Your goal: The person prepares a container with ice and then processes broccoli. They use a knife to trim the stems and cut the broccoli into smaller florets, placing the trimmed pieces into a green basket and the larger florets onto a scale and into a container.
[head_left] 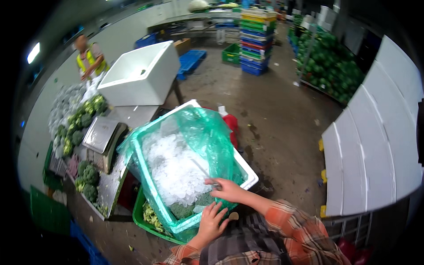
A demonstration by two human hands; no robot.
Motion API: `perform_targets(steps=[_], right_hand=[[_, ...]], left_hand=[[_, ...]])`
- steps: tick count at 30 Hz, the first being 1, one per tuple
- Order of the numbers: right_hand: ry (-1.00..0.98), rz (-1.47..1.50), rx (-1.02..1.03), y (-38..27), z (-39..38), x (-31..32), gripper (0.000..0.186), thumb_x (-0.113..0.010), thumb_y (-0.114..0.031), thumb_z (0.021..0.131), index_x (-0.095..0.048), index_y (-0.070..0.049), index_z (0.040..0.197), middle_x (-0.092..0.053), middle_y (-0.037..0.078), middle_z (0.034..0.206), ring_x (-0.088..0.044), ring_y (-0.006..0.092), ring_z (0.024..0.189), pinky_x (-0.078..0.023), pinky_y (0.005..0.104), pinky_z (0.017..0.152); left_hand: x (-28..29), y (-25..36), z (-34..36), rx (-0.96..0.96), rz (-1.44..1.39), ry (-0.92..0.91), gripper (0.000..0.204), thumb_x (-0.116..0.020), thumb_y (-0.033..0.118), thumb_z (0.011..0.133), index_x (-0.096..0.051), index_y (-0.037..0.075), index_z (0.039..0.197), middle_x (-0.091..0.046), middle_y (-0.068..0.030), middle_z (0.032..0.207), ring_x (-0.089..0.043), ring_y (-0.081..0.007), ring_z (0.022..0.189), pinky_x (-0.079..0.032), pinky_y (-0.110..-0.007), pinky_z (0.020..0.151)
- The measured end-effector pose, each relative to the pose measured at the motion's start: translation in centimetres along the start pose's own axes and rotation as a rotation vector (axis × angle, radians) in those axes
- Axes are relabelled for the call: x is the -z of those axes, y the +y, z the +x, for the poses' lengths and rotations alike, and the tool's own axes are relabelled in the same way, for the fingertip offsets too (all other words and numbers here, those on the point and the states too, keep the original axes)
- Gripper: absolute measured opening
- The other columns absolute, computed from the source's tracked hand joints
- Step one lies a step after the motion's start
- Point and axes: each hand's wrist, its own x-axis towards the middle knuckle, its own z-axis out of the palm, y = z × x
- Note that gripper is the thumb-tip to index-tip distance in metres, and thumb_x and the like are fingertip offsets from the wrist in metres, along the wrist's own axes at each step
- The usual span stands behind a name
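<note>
A white foam box (247, 173) lined with green plastic film (212, 128) stands in front of me. Crushed ice (174, 161) heaps over broccoli (182, 210), which shows at the near end. My right hand (229, 191) is closed around the handle of a slim metal tool (215, 185). Its thin pale shaft or blade points over the ice, and I cannot tell its kind. My left hand (211, 224) rests with spread fingers at the box's near edge, on the film and beside the broccoli. Nothing shows in its grasp.
A metal table (108, 181) at left bears broccoli heads (90, 176), a scale (100, 134) and a white foam box (141, 73). A green crate (152, 216) holds trimmings. A person (90, 59) stands beyond. Stacked crates (256, 44) stand ahead, white foam boxes (375, 128) right.
</note>
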Motion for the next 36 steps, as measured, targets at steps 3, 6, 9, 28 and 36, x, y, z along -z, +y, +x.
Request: perform_targets(steps=[3,6,9,28,36], right_hand=[[-0.109,-0.707,0.269,2.1,9.4,0.6,0.046,-0.065,-0.025,0.075,-0.056,-0.011,0.118,-0.043,0.018,0.135,-0.040,0.0321,0.126,-0.035,0.0456,0.101],[0.259,-0.903,0.353,7.6,16.1,8.1,0.047,-0.065,-0.026,0.074,-0.056,-0.009,0.117,-0.043,0.019,0.132,-0.041,0.0408,0.119,-0.035,0.0451,0.100],[0.498,-0.888,0.197,10.6,18.2,18.1,0.043,-0.062,-0.032,0.076,-0.059,-0.006,0.111,-0.051,0.025,0.119,-0.049,0.0406,0.108,-0.041,0.0467,0.091],[-0.265,-0.055,-0.073,0.6,27.1,21.5,0.028,-0.059,-0.014,0.080,-0.060,0.006,0.100,-0.064,0.011,0.076,-0.062,0.0142,0.065,-0.052,0.0278,0.059],[0.273,-1.063,0.282,6.2,39.1,10.9,0.027,-0.063,-0.016,0.075,-0.057,0.002,0.094,-0.061,0.024,0.087,-0.060,0.0377,0.082,-0.049,0.0461,0.075]], left_hand=[[-1.3,-0.1,0.0,0.010,0.083,-0.151,0.033,-0.070,0.021,0.074,-0.065,0.013,0.105,-0.051,-0.0125,0.126,-0.042,-0.0362,0.121,-0.033,-0.049,0.099],[-2.0,0.3,-0.3,0.233,-0.154,-0.122,0.033,-0.068,0.021,0.076,-0.064,0.013,0.108,-0.051,-0.0115,0.127,-0.040,-0.0365,0.124,-0.031,-0.047,0.102],[-2.7,2.1,-1.3,0.510,-0.393,0.082,0.035,-0.064,0.016,0.080,-0.061,0.008,0.113,-0.055,-0.0112,0.125,-0.043,-0.0299,0.124,-0.034,-0.041,0.101],[-1.0,-1.5,4.6,1.183,0.550,0.823,0.028,-0.063,0.009,0.078,-0.059,-0.002,0.104,-0.059,-0.0177,0.100,-0.054,-0.0339,0.096,-0.044,-0.041,0.083],[0.0,-11.0,6.3,1.635,0.652,0.780,0.034,-0.063,0.022,0.078,-0.058,0.000,0.103,-0.056,-0.0178,0.095,-0.050,-0.0364,0.094,-0.042,-0.044,0.079]])
